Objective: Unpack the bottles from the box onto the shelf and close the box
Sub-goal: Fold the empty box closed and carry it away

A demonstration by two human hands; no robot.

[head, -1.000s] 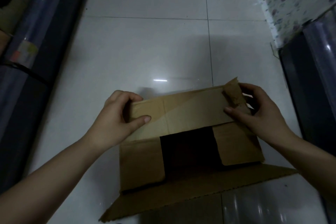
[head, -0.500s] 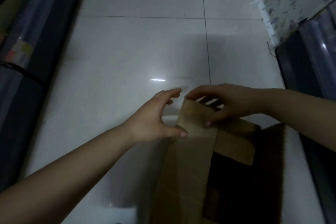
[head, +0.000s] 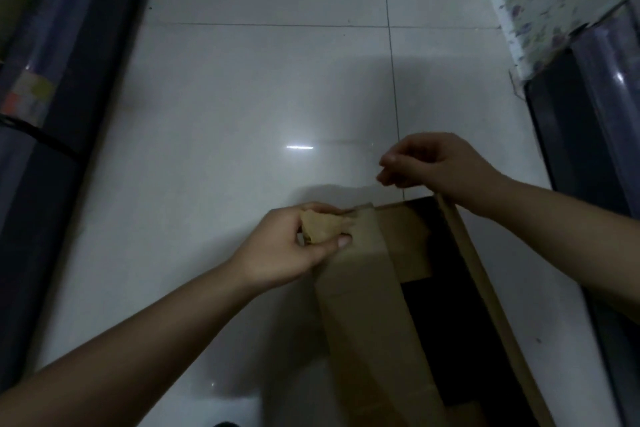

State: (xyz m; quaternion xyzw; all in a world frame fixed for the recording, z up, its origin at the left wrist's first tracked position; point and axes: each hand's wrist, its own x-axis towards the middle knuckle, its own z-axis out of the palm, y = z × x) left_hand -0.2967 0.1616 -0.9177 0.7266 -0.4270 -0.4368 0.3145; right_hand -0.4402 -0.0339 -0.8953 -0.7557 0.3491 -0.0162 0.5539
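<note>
A brown cardboard box (head: 367, 305) stands on the white tiled floor, turned with its short end away from me. Its inside is dark and no bottles show. My left hand (head: 298, 246) pinches a crumpled strip of brown tape (head: 323, 224) at the box's far left corner. My right hand (head: 433, 163) hovers above the far edge with its fingers curled; it seems to pinch a thin clear end of tape, too faint to make out. The box's right flap (head: 485, 288) stands up on edge.
Dark shelving wrapped in clear plastic (head: 41, 80) runs along the left. On the right stands a dark unit (head: 588, 149) with a flower-patterned cloth (head: 554, 3) above it. Glossy floor tiles (head: 259, 97) stretch ahead.
The box has been turned from lying across me to pointing away. My left hand now holds peeled tape at the corner, and my right hand has lifted off the flap.
</note>
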